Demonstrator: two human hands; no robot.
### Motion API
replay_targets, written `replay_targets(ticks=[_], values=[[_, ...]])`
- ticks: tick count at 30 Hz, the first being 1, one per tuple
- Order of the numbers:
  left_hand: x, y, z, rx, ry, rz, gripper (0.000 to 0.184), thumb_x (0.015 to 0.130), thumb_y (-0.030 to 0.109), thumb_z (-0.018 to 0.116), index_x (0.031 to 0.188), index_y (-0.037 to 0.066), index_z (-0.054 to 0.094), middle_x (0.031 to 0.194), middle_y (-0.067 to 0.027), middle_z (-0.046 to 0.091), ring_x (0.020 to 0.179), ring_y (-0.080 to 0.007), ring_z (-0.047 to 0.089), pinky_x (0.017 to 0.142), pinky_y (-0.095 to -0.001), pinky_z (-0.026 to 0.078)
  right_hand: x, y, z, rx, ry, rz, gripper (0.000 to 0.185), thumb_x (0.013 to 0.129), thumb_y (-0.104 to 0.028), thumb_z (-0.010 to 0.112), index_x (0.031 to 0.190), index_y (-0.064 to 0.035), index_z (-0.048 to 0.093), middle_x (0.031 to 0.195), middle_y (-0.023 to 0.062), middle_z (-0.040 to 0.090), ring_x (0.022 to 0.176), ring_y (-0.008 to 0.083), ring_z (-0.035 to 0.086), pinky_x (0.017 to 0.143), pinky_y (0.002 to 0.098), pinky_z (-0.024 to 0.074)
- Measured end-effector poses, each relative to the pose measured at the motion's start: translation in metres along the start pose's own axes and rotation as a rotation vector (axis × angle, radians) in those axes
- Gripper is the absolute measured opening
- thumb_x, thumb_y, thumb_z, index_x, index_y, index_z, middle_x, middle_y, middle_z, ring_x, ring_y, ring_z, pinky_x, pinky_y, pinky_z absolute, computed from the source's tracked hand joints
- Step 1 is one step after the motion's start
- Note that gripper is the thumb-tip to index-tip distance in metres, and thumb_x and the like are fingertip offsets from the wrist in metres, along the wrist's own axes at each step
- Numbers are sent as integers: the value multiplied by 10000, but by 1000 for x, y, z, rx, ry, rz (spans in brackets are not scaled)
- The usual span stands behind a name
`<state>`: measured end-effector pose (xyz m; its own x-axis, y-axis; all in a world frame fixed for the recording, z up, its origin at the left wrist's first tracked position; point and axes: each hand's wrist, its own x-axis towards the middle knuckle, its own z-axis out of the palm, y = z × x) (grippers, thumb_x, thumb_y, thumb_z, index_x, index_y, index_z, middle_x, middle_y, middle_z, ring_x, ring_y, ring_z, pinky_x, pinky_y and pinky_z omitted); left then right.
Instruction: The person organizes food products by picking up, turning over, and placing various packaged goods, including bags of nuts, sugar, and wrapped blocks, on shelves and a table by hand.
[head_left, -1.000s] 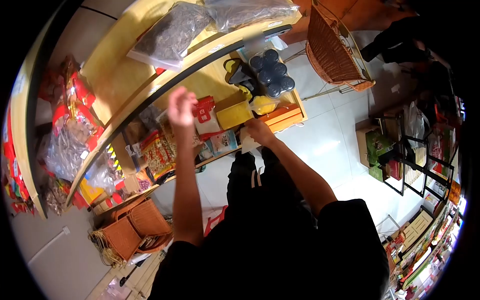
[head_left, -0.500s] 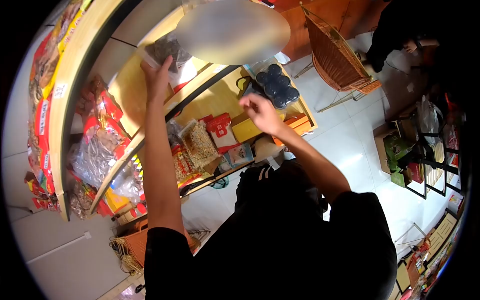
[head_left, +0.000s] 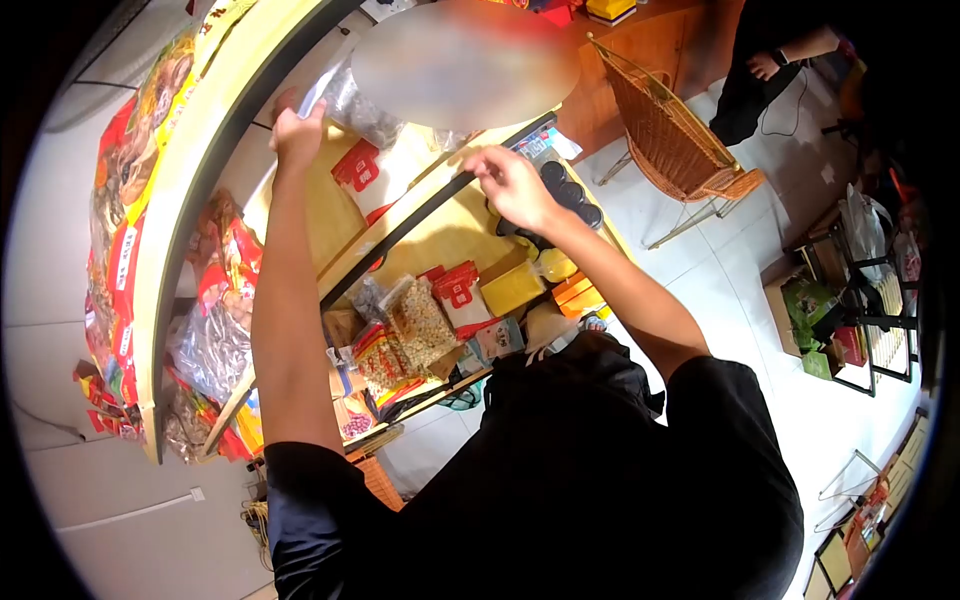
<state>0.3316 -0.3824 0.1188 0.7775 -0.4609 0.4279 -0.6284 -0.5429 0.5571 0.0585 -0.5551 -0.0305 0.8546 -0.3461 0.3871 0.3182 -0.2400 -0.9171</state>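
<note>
My left hand is closed on the top edge of a clear plastic bag with dark contents, held over the upper shelf. A blurred patch covers part of the view beside this bag. My right hand is over the front edge of the shelf, its fingers loosely curled and partly apart, with nothing visible in them. Just beyond it, dark round-topped containers stand in a group on the lower shelf. A red and white packet lies on the upper shelf, near the bag.
The lower shelf holds a bag of pale pieces, a red and white pack and a yellow box. More bags fill the left shelves. A wicker chair stands on the right, with another person's hand beyond.
My left hand has moved up and left with the bag, and the red and white packet shows more. My right hand has shifted up and left from beside the dark containers to the shelf edge.
</note>
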Motion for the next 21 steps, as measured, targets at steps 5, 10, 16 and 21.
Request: replay_targets(ticks=[5,10,16,21], values=[[-12,-20,22,234,284,-390,718,806,488,636,1211,-86,486,1275,-260,476,1169,-323,503,994,-407,380,-94,45,-3,178,82,203,202,817,30,504,996,-8,589,943,75,612,861,161,583,771,296,474],[-22,-69,49,-345,-174,-435,762,816,398,688,1355,-31,361,1260,-181,491,1065,-231,547,879,-318,453,-208,88,-45,256,199,695,210,828,30,476,1001,-21,585,811,35,590,669,92,527,580,249,443],[-33,-21,68,-342,-333,-437,878,811,188,704,1448,2,130,1286,-146,493,970,-189,577,712,-272,503,-248,111,-104,129,365,788,211,821,23,441,978,-14,578,709,45,567,564,101,503,499,249,429],[-57,-18,73,-252,-216,-348,704,812,101,665,1395,-17,289,1260,-145,497,900,-175,589,720,-265,497,-214,122,-103,81,285,752,198,833,-6,472,995,9,584,788,57,601,665,119,559,572,260,461]])
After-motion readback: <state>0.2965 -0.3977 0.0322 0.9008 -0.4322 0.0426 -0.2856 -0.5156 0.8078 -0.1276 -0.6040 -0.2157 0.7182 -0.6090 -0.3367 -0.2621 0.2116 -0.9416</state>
